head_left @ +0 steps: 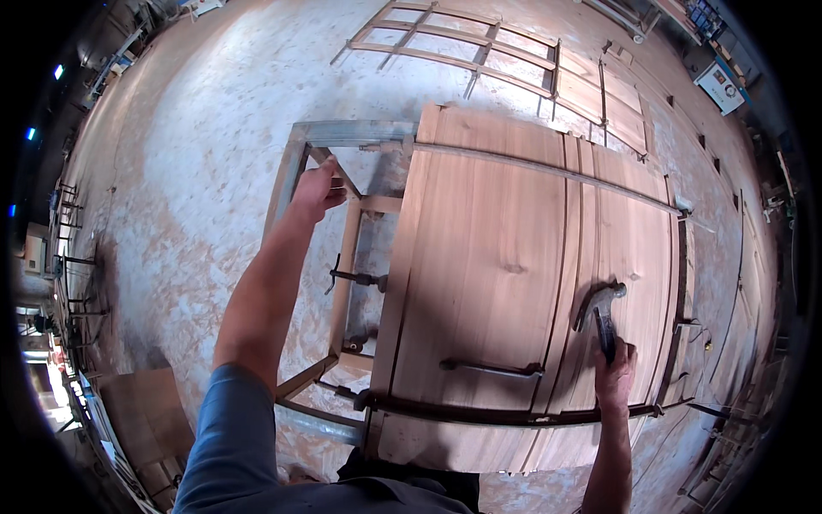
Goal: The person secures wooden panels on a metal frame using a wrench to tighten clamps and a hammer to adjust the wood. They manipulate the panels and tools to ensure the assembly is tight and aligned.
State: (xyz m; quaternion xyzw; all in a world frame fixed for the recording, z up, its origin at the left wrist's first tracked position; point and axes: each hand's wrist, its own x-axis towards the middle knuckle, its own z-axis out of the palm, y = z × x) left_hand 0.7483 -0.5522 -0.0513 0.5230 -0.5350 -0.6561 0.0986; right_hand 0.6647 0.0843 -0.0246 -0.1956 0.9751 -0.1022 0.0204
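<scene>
Meanwhile, the right hand (615, 370) is gripping a claw hammer (601, 308) over the wooden door panel (488, 257), while the left hand (315, 190) is clutching the metal frame (295, 158) beside that panel.

A metal frame stand (295, 163) on the dusty floor (197, 111) carries clamped wooden boards (488, 257).

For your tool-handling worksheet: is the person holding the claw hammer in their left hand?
No, the right hand grips the claw hammer; the left hand rests on the metal frame.

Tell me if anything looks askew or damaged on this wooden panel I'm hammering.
Nothing stands out. The wooden panel lies flat in its clamps; the right hand holds the hammer over it, and the left hand grips the metal frame.
</scene>
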